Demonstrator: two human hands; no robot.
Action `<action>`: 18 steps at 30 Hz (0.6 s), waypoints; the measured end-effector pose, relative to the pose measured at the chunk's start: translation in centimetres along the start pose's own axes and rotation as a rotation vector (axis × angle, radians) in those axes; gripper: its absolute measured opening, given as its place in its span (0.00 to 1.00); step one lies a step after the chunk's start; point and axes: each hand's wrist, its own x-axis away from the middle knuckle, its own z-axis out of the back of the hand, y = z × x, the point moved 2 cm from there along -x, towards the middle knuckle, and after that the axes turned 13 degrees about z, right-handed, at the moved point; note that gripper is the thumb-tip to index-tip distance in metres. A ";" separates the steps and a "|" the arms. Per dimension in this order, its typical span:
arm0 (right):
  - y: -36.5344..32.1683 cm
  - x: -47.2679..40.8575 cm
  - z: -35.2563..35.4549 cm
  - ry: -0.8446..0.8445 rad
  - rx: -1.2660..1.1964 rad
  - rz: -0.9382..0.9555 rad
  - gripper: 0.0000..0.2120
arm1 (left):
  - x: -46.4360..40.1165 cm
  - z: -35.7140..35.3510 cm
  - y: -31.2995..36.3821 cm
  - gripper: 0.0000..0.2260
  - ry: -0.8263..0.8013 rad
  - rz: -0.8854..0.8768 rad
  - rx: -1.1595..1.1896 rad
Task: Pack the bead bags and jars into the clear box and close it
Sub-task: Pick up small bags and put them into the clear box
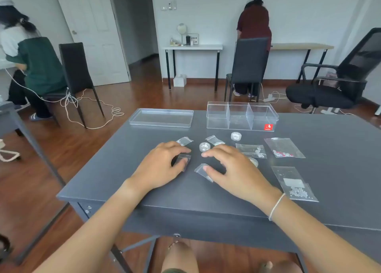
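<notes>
The clear box [242, 116] with three compartments stands open at the table's far side, its lid [161, 117] lying to its left. Several small bead bags lie on the grey table [144, 190]: one [184, 141] beyond my left hand, one [214, 140] near the middle, larger ones at the right [283, 148] [293, 183] [251, 150]. Two round jars [204, 147] [236, 136] stand upright; a third [254, 161] peeks from behind my right hand. My left hand [162, 166] pinches a small bag [183, 159]. My right hand [233, 169] rests its thumb on another small bag [203, 171].
Two people work at other tables, one at the far left and one at the back wall. Chairs stand around, an office chair [334, 83] at the back right. Cables lie on the wooden floor. My knee shows under the table's front edge.
</notes>
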 end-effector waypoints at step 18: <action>-0.5 -1.6 -0.9 -0.199 0.069 -0.054 0.15 | -1.1 0.0 -0.7 0.10 -0.058 0.002 0.047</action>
